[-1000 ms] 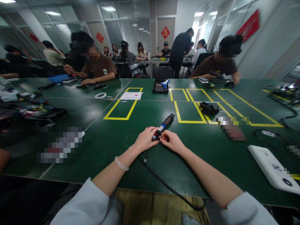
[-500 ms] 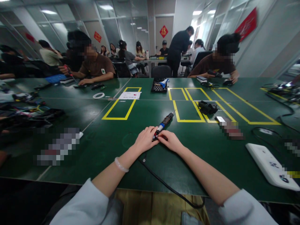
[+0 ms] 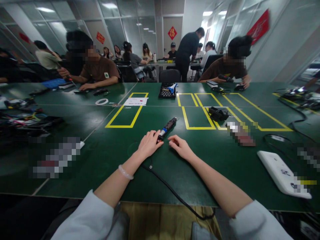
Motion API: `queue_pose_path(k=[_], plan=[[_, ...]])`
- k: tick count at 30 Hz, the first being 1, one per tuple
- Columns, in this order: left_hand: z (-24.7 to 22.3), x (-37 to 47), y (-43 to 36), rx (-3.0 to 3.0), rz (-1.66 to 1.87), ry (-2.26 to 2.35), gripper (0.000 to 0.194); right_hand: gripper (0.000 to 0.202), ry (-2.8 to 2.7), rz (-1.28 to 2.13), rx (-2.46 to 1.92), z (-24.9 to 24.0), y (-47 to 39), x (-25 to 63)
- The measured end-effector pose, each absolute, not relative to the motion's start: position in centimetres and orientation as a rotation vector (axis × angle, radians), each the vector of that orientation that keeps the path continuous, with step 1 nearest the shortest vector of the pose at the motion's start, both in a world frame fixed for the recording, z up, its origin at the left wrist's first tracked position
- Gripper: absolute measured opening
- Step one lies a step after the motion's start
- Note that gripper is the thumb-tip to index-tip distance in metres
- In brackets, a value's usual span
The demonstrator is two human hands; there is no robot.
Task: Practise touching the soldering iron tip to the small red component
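A slim electric screwdriver (image 3: 167,128), black with a blue band and a silver section, lies slantwise on the green table with its nose pointing away and to the right. My left hand (image 3: 149,144) covers its rear end, fingers and thumb closed around it. A black cord (image 3: 172,190) runs from under that hand to the table's front edge. Just right of the tool, my right hand (image 3: 180,146) is apart from it, fingers loosely curved. Nothing shows in the right fingers, though their undersides are hidden.
Yellow tape frames (image 3: 186,128) mark the table (image 3: 120,173). Ahead sit a black tray (image 3: 167,91) of small parts and a black plastic part (image 3: 218,114). A white power bank (image 3: 281,173) lies right, tangled wires (image 3: 27,118) left. Co-workers sit across the table.
My right hand has come off the screwdriver's rear end, leaving a gap. The screwdriver and my left hand have shifted slightly left and nearer. The thin bit at the nose no longer shows clearly.
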State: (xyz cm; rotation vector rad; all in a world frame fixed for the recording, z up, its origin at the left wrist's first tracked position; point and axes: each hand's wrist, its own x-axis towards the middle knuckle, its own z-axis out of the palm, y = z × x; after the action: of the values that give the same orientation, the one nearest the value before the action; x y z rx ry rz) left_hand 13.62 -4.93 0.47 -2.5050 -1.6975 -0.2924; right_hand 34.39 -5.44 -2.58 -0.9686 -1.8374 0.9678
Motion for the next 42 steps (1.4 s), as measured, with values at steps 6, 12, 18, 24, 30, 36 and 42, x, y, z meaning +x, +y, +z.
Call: queue_pose_path(k=[6,12,18,24,30,36,42], plan=[[0.4,8.6,-2.1,-2.344,-0.236,-1.947,0.063,0.023,-1.825,1.026,-0.975,-3.1,-5.2,34.5],[0.3,2.8,0.2,-2.102,-0.202,-2.218,0.061,0.023,-1.824,1.069,-0.98,-3.4,-5.0,34.5],[0.4,-1.3,0.6,-1.813,-0.175,-2.363,0.053,0.023,-1.84,1.071,-0.967,-3.4,-5.1,34.5],[0.3,-2.8,-0.3,-1.638,-0.274,-2.419,0.049,0.022,-1.857,1.072,-0.979,-2.9,-5.3,34.5],[0.7,-2.5,-1.0,-1.603,-0.48,-2.498,0.041,0.022,-1.865,1.072,-0.983,-2.7,-5.6,34.4],[1.6,-1.1,-1.4,-1.714,-0.64,-2.312,0.025,0.021,-1.878,1.077,-0.994,-2.6,-5.6,34.2],[1.2,6.1,-2.5,-2.737,-1.078,-1.994,0.029,0.021,-1.911,1.033,-0.984,-2.7,-5.7,34.2]])
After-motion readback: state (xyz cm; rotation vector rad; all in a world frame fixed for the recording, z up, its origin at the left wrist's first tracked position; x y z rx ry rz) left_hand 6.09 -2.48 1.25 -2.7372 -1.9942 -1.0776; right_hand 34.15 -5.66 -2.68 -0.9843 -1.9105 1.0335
